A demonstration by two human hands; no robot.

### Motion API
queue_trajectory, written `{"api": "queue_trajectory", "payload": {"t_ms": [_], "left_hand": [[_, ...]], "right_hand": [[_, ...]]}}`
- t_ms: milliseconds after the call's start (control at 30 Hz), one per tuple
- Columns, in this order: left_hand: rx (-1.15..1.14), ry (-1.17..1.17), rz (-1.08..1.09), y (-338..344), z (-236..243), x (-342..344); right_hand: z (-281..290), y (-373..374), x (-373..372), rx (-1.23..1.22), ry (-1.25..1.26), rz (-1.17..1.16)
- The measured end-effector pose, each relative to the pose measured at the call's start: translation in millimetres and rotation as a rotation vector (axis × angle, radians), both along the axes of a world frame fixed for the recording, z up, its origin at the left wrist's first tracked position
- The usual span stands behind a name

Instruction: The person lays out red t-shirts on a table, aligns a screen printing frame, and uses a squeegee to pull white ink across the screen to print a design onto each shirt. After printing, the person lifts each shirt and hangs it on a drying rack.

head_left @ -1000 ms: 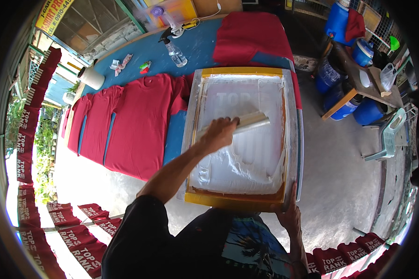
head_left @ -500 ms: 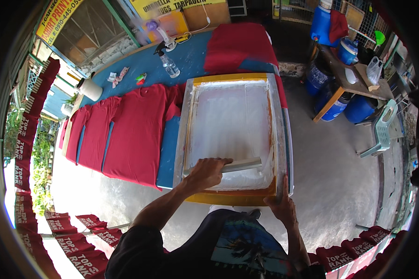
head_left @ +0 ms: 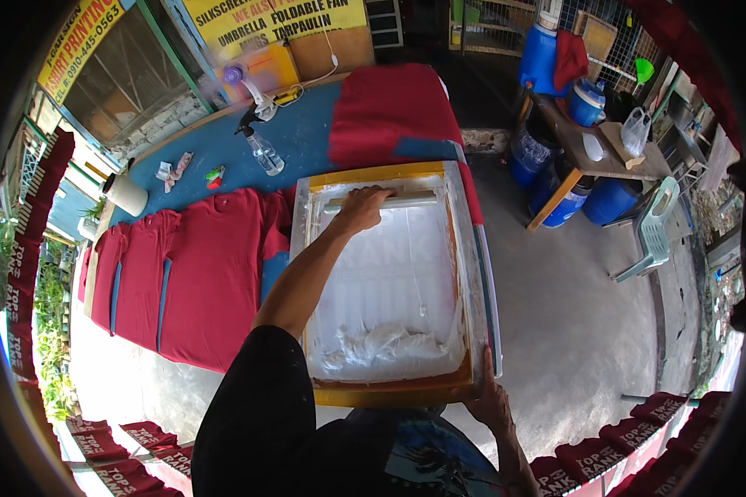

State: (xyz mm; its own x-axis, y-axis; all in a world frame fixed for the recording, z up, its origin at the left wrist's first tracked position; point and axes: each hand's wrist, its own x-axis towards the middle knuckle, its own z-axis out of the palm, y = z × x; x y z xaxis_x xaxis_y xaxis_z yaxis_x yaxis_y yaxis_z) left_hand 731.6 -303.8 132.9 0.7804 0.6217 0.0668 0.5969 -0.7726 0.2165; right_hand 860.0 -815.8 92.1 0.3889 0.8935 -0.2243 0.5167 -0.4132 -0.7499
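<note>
A screen printing frame (head_left: 471,290) with a yellow-brown and grey rim lies on the blue table. At its far end my left hand (head_left: 363,209) is closed on a long pale squeegee (head_left: 414,200), which lies crosswise on the mesh (head_left: 381,290). Faint pale lettering shows through that mesh. Thick white ink (head_left: 389,341) is heaped along the near end, apart from the squeegee. My right hand (head_left: 491,404) grips the frame's near right corner; part of its fingers is hidden. Whatever lies beneath the frame is mostly covered.
Several maroon shirts (head_left: 211,273) are laid out left of the frame, and maroon cloth (head_left: 394,108) lies beyond it. On the blue table (head_left: 199,132) stand a spray bottle (head_left: 264,153) and a white tub (head_left: 126,195). A wooden table (head_left: 588,161) and green chair (head_left: 653,228) are at right.
My left hand and the squeegee have moved from the frame's near end to its far end. The heaped ink now shows at the near end. My right hand stays at the corner; the view has shifted.
</note>
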Motion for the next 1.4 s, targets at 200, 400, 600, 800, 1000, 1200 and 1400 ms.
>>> {"api": "queue_trajectory", "payload": {"t_ms": [200,400,600,800,1000,1200,1400], "left_hand": [[0.055,-0.096,-0.069,-64,-23,-25],[-0.106,-0.032,-0.075,-218,-12,-78],[-0.174,-0.012,-0.069,-336,4,-115],[-0.277,-0.012,-0.06,-335,31,-112],[-0.25,-0.162,-0.006,-352,72,-125],[-0.297,-0.101,0.03,-422,62,-136],[-0.175,-0.093,0.085,-444,8,-137]], "right_hand": [[-5,5,3,0.024,-0.029,0.019],[-11,-1,3,-0.027,0.008,0.01],[-12,-7,6,0.016,0.02,0.017],[-15,-33,-1,0.018,0.016,0.036],[-31,-42,-1,0.183,-0.026,0.078],[-29,-45,0,0.143,-0.019,0.051],[-22,-37,0,0.06,-0.015,0.034]]}}
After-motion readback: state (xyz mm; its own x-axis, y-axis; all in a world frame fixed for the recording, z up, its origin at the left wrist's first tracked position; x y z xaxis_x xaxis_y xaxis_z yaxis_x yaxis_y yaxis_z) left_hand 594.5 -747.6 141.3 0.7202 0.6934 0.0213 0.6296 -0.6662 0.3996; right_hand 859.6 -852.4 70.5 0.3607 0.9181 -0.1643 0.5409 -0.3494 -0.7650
